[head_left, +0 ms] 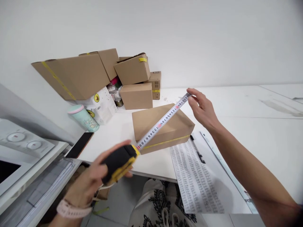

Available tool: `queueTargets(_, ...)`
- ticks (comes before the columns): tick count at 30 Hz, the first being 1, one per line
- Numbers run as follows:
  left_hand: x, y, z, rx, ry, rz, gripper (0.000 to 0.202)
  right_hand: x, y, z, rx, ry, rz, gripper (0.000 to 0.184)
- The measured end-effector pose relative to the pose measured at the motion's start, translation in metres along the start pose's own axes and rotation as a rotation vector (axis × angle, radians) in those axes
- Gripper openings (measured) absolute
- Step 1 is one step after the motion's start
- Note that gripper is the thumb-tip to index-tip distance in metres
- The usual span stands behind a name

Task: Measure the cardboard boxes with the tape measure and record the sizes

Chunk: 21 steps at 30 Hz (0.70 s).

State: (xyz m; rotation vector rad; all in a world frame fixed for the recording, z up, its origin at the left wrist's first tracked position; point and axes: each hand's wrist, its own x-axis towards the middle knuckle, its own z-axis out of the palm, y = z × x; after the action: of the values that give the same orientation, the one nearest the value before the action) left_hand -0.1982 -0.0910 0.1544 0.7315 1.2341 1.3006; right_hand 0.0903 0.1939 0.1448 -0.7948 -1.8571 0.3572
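Note:
My left hand (94, 175) is wrapped round the black and yellow case of a tape measure (120, 162), low at the front edge of the table. The white blade (161, 123) runs out of it up to the right. Between thumb and fingers, my right hand (202, 107) pinches the blade's far end. Beneath the stretched blade lies a closed brown cardboard box (165, 126) with a strip of yellow tape along its side. The blade crosses over the box's top diagonally; whether it touches the cardboard I cannot tell.
Several cardboard boxes (78, 75) are stacked at the back left. Near them stand a mint tumbler (84, 118) and a white avocado-print carton (105, 105). A phone (80, 145) lies at the left edge. Printed sheets (196, 179) and a black pen (197, 149) lie right of the box.

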Motion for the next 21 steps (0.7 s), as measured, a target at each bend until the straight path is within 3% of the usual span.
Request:
queueTargets(2,-0.011,-0.030,0.020,-0.116,-0.358,-0.116,0.078,0.016,0.003,0.012,0.132,-0.085,0.035,0.041)
queueTargets(4,-0.014,-0.059,0.044,-0.266,-0.553,-0.147,0.093,0.029,0.007,0.028,0.284,-0.226,0.089,0.035)
queueTargets(8,-0.010,-0.092,0.101,-0.383,-0.463,-0.090,0.085,0.046,0.009,0.056,0.361,-0.378,0.264,0.028)
queueTargets(13,-0.006,-0.096,0.161,-0.433,-0.391,-0.023,0.086,0.059,0.005,0.078,0.204,-0.478,0.312,0.023)
queueTargets(16,-0.006,-0.097,0.177,-0.430,-0.357,-0.030,0.095,0.062,0.012,0.090,0.216,-0.480,0.280,0.019)
queueTargets(21,-0.005,-0.099,0.184,-0.424,-0.375,-0.067,0.103,0.066,0.028,0.104,0.288,-0.445,0.277,0.018)
